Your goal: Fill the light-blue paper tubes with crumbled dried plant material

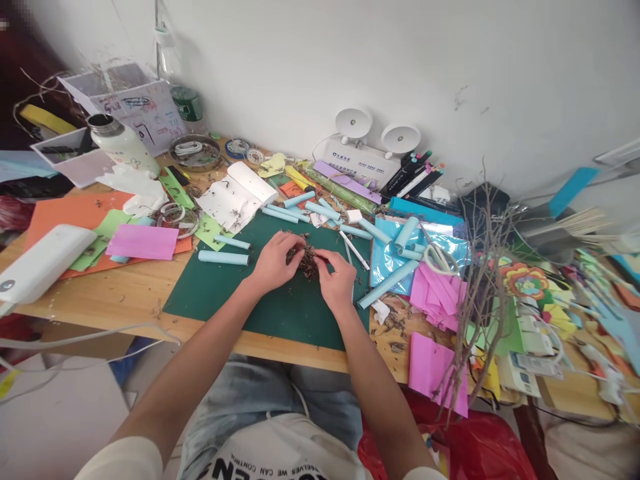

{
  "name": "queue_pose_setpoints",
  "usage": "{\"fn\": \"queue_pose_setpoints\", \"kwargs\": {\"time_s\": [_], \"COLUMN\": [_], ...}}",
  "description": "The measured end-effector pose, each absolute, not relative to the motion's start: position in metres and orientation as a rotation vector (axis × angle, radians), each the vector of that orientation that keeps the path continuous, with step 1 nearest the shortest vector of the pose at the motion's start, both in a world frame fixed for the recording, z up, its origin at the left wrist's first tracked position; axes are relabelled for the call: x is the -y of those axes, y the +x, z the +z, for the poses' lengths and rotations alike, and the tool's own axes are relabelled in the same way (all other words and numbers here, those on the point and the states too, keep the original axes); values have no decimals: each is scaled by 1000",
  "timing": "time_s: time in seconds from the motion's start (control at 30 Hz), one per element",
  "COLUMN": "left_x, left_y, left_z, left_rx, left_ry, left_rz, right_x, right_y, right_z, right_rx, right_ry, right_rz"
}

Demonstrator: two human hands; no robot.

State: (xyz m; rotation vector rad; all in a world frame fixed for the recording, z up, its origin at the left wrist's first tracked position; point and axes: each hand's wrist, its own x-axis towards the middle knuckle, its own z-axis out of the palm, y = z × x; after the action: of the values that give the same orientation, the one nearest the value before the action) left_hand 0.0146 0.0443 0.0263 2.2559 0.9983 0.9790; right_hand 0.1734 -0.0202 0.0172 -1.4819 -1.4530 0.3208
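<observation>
A small heap of dry brown plant bits (309, 261) lies on the dark green cutting mat (220, 287) in the middle of the wooden table. My left hand (275, 260) rests at the heap's left side with its fingers curled and pinched into the bits. My right hand (337, 276) sits at the heap's right side, fingers also pinched onto the bits. Several light blue paper rolls (223, 257) lie on the mat around the hands.
Pink paper sheets (143, 241) lie left and right of the mat. A bare twig bunch (480, 280) stands at the right. A white bottle (121, 144), markers (410, 175), a white device (40, 261) and coloured paper scraps crowd the table.
</observation>
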Motion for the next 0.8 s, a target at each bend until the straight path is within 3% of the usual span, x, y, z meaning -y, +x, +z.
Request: {"fn": "queue_pose_setpoints", "kwargs": {"time_s": [0.4,0.8], "left_x": [-43,-49], "left_y": [16,4], "left_z": [30,29], "left_rx": [-809,-1035], "left_ry": [1999,2476], "left_rz": [978,866], "right_x": [21,24], "right_y": [175,205], "right_z": [22,42], "right_rx": [1412,1713], "right_ry": [-1360,-1640], "right_rz": [392,498]}}
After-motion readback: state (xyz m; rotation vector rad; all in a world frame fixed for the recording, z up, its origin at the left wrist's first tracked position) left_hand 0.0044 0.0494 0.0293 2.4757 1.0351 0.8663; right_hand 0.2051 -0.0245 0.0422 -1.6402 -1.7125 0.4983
